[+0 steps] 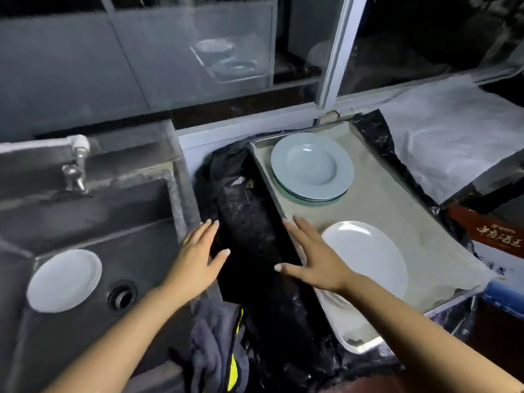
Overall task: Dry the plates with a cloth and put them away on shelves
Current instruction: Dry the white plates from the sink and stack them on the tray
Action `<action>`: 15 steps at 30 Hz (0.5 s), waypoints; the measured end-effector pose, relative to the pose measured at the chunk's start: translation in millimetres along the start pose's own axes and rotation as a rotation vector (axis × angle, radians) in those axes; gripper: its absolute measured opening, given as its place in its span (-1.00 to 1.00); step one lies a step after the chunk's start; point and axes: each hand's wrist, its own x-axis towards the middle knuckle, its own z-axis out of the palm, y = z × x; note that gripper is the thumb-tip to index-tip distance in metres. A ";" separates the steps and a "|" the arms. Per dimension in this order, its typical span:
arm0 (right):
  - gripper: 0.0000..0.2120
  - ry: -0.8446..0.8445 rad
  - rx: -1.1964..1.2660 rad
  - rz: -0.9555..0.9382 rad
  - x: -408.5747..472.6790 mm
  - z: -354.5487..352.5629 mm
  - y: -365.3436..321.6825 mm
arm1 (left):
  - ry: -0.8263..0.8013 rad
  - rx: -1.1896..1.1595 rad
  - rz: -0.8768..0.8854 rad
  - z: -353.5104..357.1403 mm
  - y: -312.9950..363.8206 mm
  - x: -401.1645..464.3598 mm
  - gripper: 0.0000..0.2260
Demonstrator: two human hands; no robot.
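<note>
A stack of pale blue-grey deep plates [312, 167] sits at the far end of a metal tray [411, 222]. A white oval plate [371, 256] lies at the tray's near end. Another white plate [64, 280] lies in the steel sink [93, 222] on the left. A grey cloth with a yellow stripe [218, 350] hangs at the counter's front edge. My left hand [198, 259] hovers with fingers spread over black plastic sheeting [249, 217], holding nothing. My right hand [314, 256], fingers straight, reaches over the tray's left edge beside the oval plate.
A tap [75, 168] stands at the sink's back. Behind the counter are glass sliding panels [198, 52] with shelves. White plastic wrap [453, 131] lies at the right. A printed box [493, 236] sits at the far right.
</note>
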 end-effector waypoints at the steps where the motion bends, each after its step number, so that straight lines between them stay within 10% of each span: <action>1: -0.06 -0.017 -0.003 -0.031 12.9 10.0 -14.5 | 0.006 0.000 -0.036 -10.2 -17.5 -7.9 -0.39; 15: -0.12 -0.379 -0.029 -0.151 173.8 220.3 -195.7 | 0.017 0.062 -0.446 -90.0 -306.9 -101.2 -0.41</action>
